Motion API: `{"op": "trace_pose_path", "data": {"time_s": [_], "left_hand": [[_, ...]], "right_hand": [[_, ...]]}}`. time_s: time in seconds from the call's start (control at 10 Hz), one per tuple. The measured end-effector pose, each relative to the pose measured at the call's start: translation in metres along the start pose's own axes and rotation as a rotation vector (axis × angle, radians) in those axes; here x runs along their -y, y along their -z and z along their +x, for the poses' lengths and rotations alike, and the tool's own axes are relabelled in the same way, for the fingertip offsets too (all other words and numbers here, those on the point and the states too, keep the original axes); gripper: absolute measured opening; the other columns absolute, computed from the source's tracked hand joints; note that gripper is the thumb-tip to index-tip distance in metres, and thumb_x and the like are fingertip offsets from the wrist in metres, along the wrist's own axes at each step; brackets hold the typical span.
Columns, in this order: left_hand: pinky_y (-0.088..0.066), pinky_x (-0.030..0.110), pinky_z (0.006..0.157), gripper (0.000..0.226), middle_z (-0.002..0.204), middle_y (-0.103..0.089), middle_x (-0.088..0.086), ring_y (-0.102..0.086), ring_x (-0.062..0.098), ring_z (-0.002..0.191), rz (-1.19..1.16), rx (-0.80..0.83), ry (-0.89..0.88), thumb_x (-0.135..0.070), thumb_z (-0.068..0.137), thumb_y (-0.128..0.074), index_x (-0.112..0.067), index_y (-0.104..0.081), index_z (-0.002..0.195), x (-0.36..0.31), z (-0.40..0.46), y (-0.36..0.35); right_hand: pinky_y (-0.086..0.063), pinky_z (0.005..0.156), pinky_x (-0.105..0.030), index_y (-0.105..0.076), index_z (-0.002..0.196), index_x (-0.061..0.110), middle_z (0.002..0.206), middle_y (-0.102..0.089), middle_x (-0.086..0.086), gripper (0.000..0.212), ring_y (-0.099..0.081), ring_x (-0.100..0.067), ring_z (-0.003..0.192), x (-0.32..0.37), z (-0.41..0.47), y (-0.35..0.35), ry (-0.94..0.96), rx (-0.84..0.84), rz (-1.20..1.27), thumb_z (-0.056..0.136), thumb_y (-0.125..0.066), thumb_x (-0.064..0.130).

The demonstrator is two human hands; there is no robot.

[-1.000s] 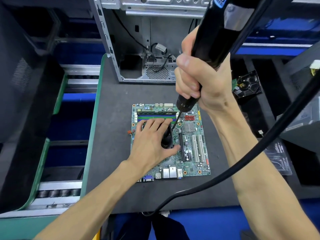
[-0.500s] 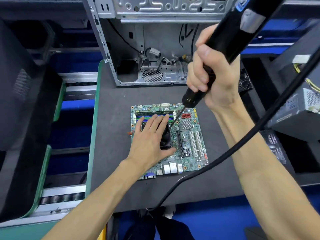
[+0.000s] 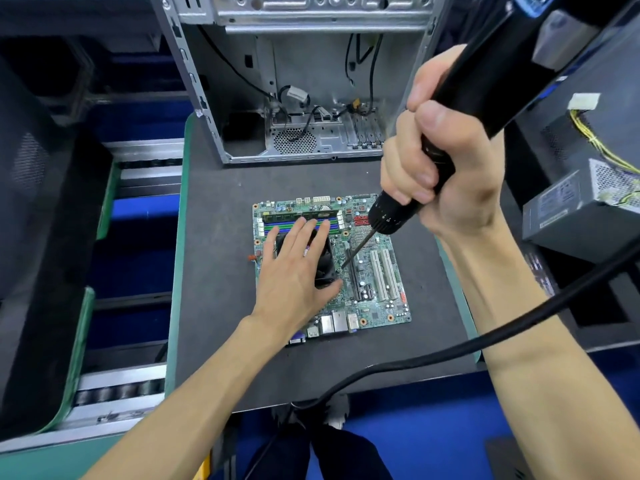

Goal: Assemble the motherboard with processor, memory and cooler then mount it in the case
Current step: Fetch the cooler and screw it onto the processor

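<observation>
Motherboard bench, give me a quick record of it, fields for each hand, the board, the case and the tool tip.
left hand: left hand lies flat with straight fingers on the cooler
right hand: right hand grips the electric screwdriver
board: motherboard lies flat on the grey mat
case: case stands open behind the board
tool tip: at the cooler's right edge; contact unclear
</observation>
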State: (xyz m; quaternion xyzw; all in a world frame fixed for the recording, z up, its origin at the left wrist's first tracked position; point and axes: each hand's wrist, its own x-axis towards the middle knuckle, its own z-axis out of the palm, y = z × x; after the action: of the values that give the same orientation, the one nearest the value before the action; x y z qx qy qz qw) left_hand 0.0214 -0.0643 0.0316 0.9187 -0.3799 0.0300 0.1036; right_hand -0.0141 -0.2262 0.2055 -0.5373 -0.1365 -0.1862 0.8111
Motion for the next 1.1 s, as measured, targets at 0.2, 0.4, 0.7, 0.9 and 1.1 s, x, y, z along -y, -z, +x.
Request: {"op": "trace_pose_path", "data": {"time_s": [0.2,0.4,0.7,0.9,1.1], "left_hand": [[-0.017,0.049,0.121,0.090,0.153,-0.043,0.002,-0.031,0.019,0.147,0.000,-0.010,0.000,-0.066,0.082,-0.056,-0.018,-0.033,0.154,0.001,-0.001,-0.001],[-0.015,0.049,0.121,0.089,0.154,-0.042,0.001,-0.030,0.019,0.148,-0.013,-0.012,0.002,-0.066,0.082,-0.056,-0.019,-0.033,0.155,0.001,-0.001,-0.001],[-0.017,0.049,0.121,0.088,0.149,-0.046,0.001,-0.034,0.021,0.145,-0.026,-0.031,-0.003,-0.063,0.080,-0.062,-0.018,-0.038,0.152,0.000,0.000,-0.002],[-0.019,0.050,0.121,0.084,0.148,-0.049,0.003,-0.038,0.022,0.143,-0.043,-0.051,0.004,-0.059,0.078,-0.068,-0.016,-0.045,0.146,-0.002,-0.001,-0.001],[-0.019,0.050,0.121,0.086,0.148,-0.048,0.002,-0.037,0.022,0.144,-0.046,-0.037,0.003,-0.059,0.078,-0.069,-0.016,-0.043,0.148,-0.001,0.000,0.000]], "right_hand": [[-0.029,0.041,-0.018,-0.052,0.085,0.011,0.044,-0.034,0.006,0.003,-0.026,-0.009,0.030,-0.007,0.001,-0.001,-0.019,-0.010,-0.038,0.087,-0.052,0.009],[-0.028,0.041,-0.018,-0.053,0.084,0.013,0.044,-0.035,0.006,0.004,-0.025,-0.010,0.030,-0.012,0.003,0.003,-0.039,-0.023,-0.036,0.087,-0.053,0.010],[-0.029,0.041,-0.018,-0.049,0.084,0.009,0.044,-0.036,0.007,0.007,-0.026,-0.010,0.030,-0.019,0.012,-0.006,-0.117,0.124,-0.046,0.088,-0.054,0.008],[-0.027,0.040,-0.019,-0.048,0.083,0.010,0.044,-0.035,0.008,0.010,-0.024,-0.012,0.030,-0.024,0.018,-0.015,-0.179,0.214,-0.081,0.088,-0.056,0.008],[-0.027,0.041,-0.019,-0.037,0.077,0.013,0.043,-0.035,0.010,0.024,-0.025,-0.011,0.029,-0.025,0.014,-0.015,-0.164,0.140,-0.120,0.088,-0.059,0.011]]}}
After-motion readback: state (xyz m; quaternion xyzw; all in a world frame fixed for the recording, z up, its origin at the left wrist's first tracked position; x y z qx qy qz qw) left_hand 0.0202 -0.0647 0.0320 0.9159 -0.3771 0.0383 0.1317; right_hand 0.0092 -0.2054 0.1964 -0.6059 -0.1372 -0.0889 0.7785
